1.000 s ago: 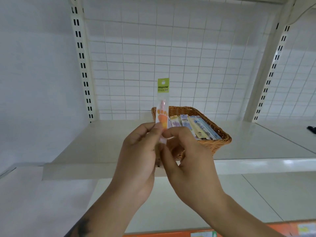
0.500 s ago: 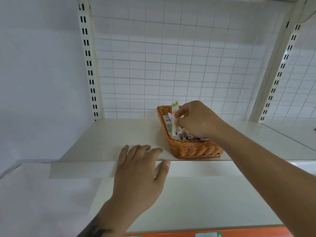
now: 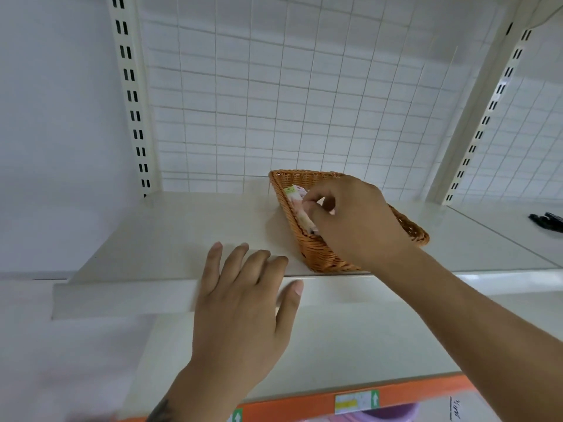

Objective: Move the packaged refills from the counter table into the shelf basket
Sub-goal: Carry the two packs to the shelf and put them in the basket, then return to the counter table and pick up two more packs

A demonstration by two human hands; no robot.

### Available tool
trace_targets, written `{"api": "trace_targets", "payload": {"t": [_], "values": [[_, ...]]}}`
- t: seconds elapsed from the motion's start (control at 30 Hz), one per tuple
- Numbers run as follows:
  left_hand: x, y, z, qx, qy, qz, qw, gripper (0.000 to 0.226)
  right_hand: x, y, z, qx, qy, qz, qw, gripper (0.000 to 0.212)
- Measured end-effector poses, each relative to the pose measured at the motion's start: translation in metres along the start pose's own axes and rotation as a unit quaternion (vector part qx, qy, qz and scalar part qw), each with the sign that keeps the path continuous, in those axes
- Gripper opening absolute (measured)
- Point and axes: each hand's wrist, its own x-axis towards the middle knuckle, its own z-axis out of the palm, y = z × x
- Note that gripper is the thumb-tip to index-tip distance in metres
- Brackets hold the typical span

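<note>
a packaged refill [image 3: 300, 208] was pinched by the right hand [image 3: 350, 220] inside the wicker basket [image 3: 316, 254] near the shelf [image 3: 182, 233] front edge; the left hand [image 3: 240, 303] was held spread, gripping nothing.

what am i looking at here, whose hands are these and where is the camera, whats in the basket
There is no machine here: these are a person's two bare hands, filmed by one wide-angle camera worn on the head, looking forward and down. That is why the arms seem to reach out from the bottom of the picture.

The scene is a white shop shelf with a wire-grid back. On it stands a woven basket. The right hand is over the basket, its fingers curled around a packaged refill, a slim packet with a green top, which lies down inside the basket. Whatever else the basket holds is hidden by the hand.

The left hand holds nothing; its fingers are spread and reach over the shelf's front edge. A small dark object lies far right, too blurred to name.
</note>
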Motion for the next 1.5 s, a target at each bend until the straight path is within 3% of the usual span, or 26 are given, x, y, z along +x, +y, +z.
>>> {"api": "trace_targets", "payload": {"t": [0.13, 0.23, 0.57, 0.9, 1.2, 1.3, 1.5], "values": [[-0.002, -0.003, 0.001, -0.001, 0.005, 0.011, 1.0, 0.042, -0.048, 0.004, 0.013, -0.002, 0.159, -0.098, 0.982, 0.015], [-0.004, -0.004, 0.002, 0.004, 0.007, 0.019, 1.0, 0.041, -0.084, 0.014, 0.029, -0.056, 0.183, -0.16, 0.968, 0.018], [-0.071, 0.011, -0.012, 0.052, -0.083, -0.021, 0.995, 0.068, -0.174, 0.042, 0.047, -0.123, 0.029, -0.179, 0.976, 0.04], [-0.251, 0.092, -0.06, 0.116, -0.211, -0.131, 0.962, 0.068, -0.325, 0.054, 0.05, -0.063, -0.074, -0.218, 0.971, 0.049], [-0.384, 0.124, -0.134, 0.176, -0.286, -0.254, 0.907, 0.075, -0.432, -0.003, 0.051, -0.043, -0.167, -0.277, 0.945, 0.054], [-0.414, 0.125, -0.169, 0.184, -0.278, -0.276, 0.901, 0.081, -0.454, -0.031, 0.045, -0.031, -0.174, -0.296, 0.939, 0.056], [-0.485, 0.119, -0.239, 0.218, -0.297, -0.337, 0.867, 0.068, -0.51, -0.1, 0.036, -0.008, -0.179, -0.323, 0.929, 0.058]]}}
